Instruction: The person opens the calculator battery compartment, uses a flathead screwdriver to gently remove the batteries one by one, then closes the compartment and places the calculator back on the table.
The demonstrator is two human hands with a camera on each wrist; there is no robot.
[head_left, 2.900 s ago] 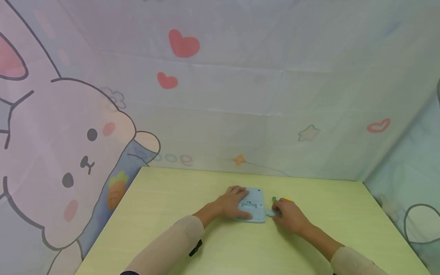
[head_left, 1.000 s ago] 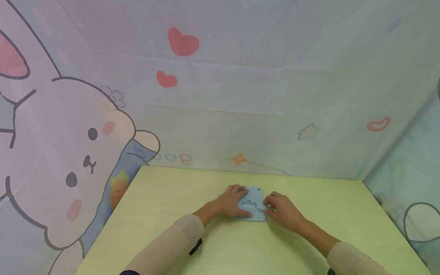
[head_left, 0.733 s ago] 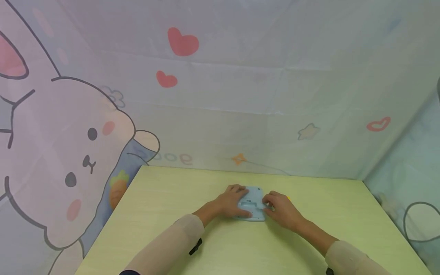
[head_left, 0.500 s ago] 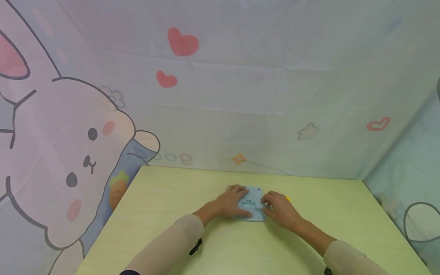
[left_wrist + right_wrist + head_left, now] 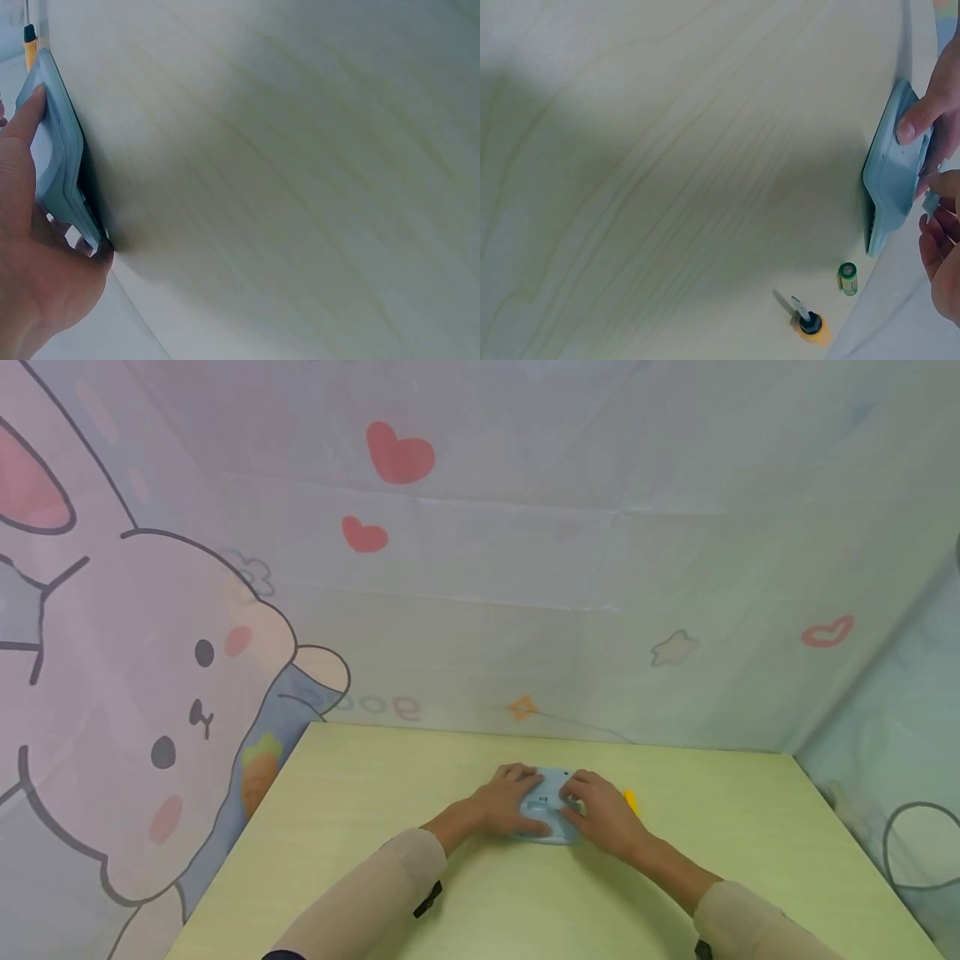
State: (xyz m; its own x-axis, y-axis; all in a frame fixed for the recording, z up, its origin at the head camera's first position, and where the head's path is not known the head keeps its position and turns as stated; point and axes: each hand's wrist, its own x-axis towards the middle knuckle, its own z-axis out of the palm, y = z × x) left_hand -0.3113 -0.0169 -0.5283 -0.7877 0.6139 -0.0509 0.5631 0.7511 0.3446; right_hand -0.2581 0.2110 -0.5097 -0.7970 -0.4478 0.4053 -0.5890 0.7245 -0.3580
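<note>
A light blue calculator [image 5: 553, 780] lies back side up on the table, its battery compartment [image 5: 537, 807] uncovered. My left hand [image 5: 504, 802] holds it by its left side; in the left wrist view the thumb [image 5: 31, 112] lies across its back and other fingers reach the far edge. Over the calculator's right part, my right hand [image 5: 606, 814] pinches a small light blue battery cover [image 5: 931, 201] between thumb and fingers. In the head view the right fingers mostly hide that cover.
Right of the calculator, a green battery [image 5: 848, 279] stands on the table, hidden behind my right hand in the head view. Farther right is a screwdriver [image 5: 812, 327] with a yellow handle. A printed cloth [image 5: 480, 610] hangs behind the table's back edge.
My right hand has moved left with the battery cover, from beside the calculator to over its right part. More of the yellow screwdriver handle shows. The left hand has stayed in place.
</note>
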